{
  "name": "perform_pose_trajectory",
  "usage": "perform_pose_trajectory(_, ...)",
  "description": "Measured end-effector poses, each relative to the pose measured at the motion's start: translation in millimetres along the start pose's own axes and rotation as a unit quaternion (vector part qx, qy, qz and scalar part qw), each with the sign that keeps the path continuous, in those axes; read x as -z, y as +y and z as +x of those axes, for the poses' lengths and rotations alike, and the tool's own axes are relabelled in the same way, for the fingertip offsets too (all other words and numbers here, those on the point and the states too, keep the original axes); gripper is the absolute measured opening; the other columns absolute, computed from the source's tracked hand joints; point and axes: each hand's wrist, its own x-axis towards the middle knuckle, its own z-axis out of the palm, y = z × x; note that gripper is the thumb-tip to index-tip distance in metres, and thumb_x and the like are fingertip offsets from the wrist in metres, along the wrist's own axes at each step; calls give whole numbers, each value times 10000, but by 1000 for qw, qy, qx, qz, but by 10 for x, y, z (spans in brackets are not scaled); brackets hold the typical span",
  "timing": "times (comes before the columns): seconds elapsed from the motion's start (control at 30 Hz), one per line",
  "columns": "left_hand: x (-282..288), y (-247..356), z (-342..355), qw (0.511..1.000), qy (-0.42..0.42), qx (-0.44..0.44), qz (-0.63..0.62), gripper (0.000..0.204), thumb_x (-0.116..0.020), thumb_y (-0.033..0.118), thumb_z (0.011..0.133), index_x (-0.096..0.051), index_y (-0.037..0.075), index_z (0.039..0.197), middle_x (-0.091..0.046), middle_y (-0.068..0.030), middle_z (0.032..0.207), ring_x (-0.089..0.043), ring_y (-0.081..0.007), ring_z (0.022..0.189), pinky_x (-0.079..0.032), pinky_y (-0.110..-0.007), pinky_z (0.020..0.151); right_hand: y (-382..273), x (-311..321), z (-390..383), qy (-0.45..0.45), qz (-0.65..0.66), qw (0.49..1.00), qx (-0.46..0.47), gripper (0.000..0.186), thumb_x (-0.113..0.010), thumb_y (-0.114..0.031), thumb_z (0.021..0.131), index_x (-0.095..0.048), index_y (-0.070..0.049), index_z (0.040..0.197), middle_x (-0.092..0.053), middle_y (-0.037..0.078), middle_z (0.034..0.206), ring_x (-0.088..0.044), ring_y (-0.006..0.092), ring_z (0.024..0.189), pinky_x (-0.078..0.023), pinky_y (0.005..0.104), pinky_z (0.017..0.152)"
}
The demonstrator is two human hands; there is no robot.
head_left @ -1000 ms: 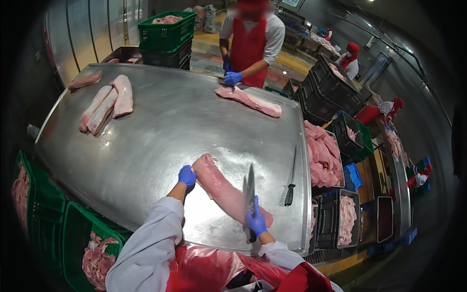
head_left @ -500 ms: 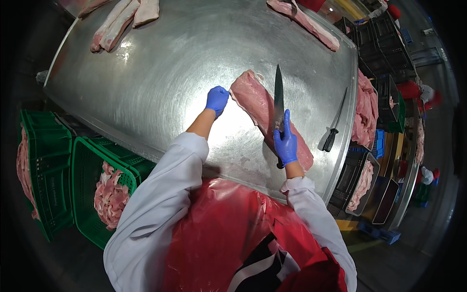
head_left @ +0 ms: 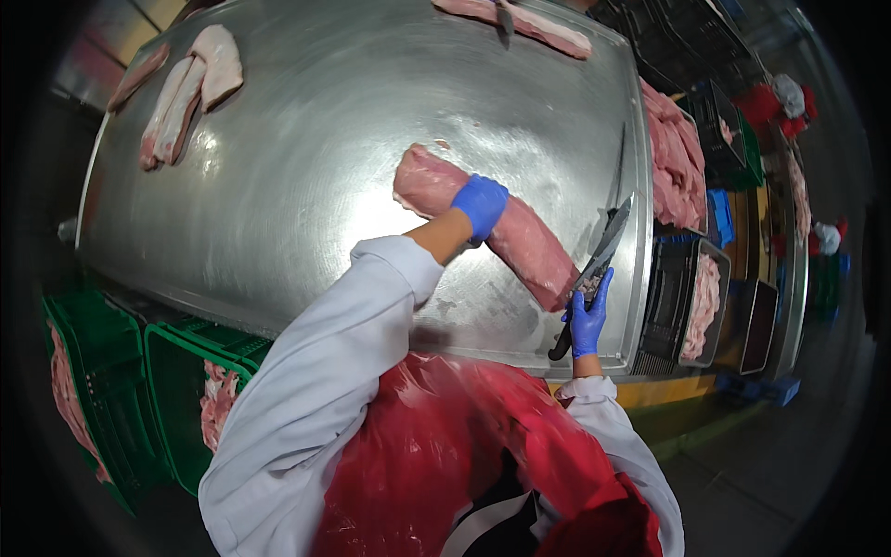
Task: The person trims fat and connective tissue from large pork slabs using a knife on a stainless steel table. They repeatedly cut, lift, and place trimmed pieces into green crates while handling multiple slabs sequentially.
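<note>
A long pink piece of pork loin [head_left: 534, 245] lies slantwise on the steel table [head_left: 306, 186]. My left hand [head_left: 481, 206], in a blue glove, is closed over its upper middle. At the near right end of the loin, my right hand [head_left: 588, 316] grips a large knife [head_left: 610, 237]. The blade points up and away to the right, and its black handle end shows below the hand. A thinner knife [head_left: 621, 165] rests on the table just beyond, its handle partly hidden behind the large blade.
Several pale meat pieces [head_left: 219, 74] lie at the table's far left, and a meat strip [head_left: 548, 32] at its far edge with a blade over it. Green crates [head_left: 172, 408] with meat stand at left. A black crate [head_left: 670, 297] and piled meat [head_left: 675, 158] line the right side.
My left hand has moved right onto the loin and closed over it. My right hand has moved right with the large knife, off the loin's middle to its near end. The view has shifted.
</note>
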Motion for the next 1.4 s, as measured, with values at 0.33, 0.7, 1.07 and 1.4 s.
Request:
perform_pose_trajectory(0.33,-205,-768,-646,669,-306,131,-665,524,-749,192,688,-651,-48,1144,-705,-154,1052,-683,-249,954,-530,-353,876,510,739,-630,55,92,992,-62,848,-528,90,926,-139,-247,1599,-585,35,917,-510,79,598,-446,228,481)
perform_pose_trajectory(0.7,-98,108,-708,934,-16,357,-27,1135,-841,382,647,-214,9,1517,-331,-291,1450,-456,-446,1264,-459,-526,989,551,839,-408,1,137,987,-83,847,-525,79,940,-106,-245,1601,-580,40,920,-506,84,585,-463,240,482)
perform_pose_trajectory(1.07,-162,-36,-696,976,58,208,6,868,-811,386,617,-461,59,1341,-448,-259,1378,-491,-431,1237,-425,-495,1018,534,235,102,-99,32,992,65,608,-572,-39,959,-321,-129,1505,-643,59,832,-583,99,609,-511,255,511)
perform_pose_trajectory(1.4,-301,205,816,958,113,222,143,199,-690,257,784,-752,70,816,-733,-115,870,-711,-290,836,-548,-380,762,412,270,553,-102,112,988,-42,698,-553,6,950,-239,-140,1556,-632,67,831,-557,88,593,-497,254,476)
